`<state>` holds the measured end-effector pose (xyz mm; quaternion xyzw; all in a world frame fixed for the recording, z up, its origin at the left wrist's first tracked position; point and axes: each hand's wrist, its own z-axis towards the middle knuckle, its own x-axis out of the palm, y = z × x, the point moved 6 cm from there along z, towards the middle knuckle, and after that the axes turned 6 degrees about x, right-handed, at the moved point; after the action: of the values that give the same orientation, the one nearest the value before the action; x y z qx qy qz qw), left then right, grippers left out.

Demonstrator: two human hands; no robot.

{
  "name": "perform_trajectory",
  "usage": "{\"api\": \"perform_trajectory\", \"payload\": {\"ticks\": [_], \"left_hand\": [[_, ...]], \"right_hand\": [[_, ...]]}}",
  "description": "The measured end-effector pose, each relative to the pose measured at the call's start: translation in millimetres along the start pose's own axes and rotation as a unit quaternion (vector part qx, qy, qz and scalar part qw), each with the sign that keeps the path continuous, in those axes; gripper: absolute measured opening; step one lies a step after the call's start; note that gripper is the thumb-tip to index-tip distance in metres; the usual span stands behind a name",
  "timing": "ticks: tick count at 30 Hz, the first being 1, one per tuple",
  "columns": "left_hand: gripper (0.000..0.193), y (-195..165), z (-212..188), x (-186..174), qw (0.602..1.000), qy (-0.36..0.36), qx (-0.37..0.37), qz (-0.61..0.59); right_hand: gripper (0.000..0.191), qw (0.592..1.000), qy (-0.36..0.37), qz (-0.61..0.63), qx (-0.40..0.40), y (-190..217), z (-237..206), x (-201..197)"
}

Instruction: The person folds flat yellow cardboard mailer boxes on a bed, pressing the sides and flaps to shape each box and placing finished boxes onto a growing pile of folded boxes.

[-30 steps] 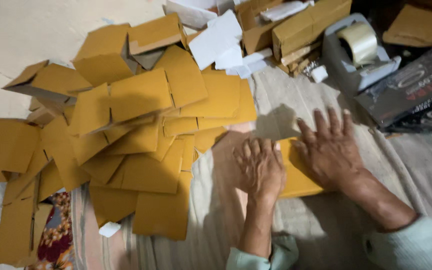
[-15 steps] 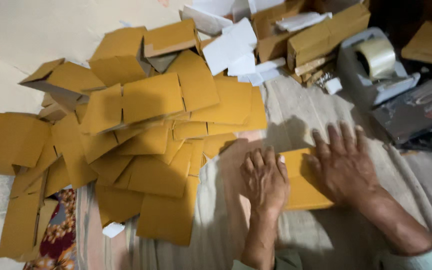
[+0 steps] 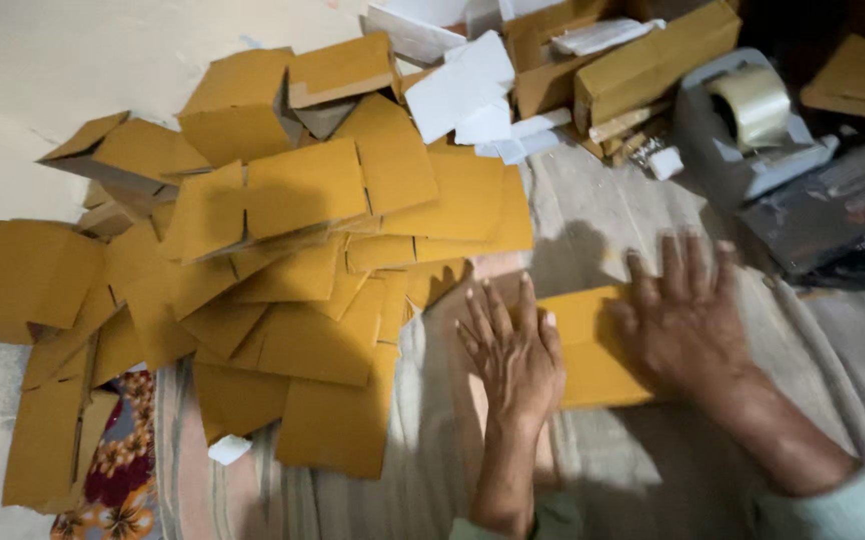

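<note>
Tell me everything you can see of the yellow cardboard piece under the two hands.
The yellow cardboard piece is a flat, rectangular blank, plain mustard-yellow card, lying flat on striped cloth. The left hand presses palm-down on its left end, the right hand on its right end, fingers spread, so only the middle strip and lower edge show. It lies apart from the heap of similar blanks to its left.

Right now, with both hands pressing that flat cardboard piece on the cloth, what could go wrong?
1. The left hand lies only partly on the flat cardboard piece; the right hand bears most of the load, so it may skew on the striped cloth.
2. The loose heap of folded cartons ends close by the left hand; a sweep could knock it.
3. The tape dispenser sits just beyond the right hand.
</note>
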<state>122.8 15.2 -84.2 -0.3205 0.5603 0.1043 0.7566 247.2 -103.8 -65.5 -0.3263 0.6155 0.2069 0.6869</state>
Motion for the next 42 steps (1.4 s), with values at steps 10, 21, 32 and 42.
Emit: {"api": "perform_trajectory", "payload": {"ticks": [10, 21, 32, 42], "left_hand": [[0.055, -25.0, -37.4, -26.9, 0.987, -0.035, 0.151, -0.047], [0.056, -37.3, -47.2, -25.3, 0.984, -0.075, 0.162, -0.01], [0.054, -29.7, -11.8, -20.8, 0.994, -0.079, 0.069, -0.004], [0.05, -35.2, 18.6, -13.6, 0.996, 0.012, -0.086, 0.015]], "right_hand": [[0.074, 0.984, -0.127, 0.108, -0.058, 10.1, -28.7, -24.2], [0.07, 0.983, -0.131, 0.114, -0.052, -4.0, -34.7, -7.0], [0.067, 0.96, -0.242, 0.13, -0.059, 3.8, -19.9, -21.1], [0.039, 0.981, -0.105, 0.148, 0.073, -0.4, 9.0, -3.0]]}}
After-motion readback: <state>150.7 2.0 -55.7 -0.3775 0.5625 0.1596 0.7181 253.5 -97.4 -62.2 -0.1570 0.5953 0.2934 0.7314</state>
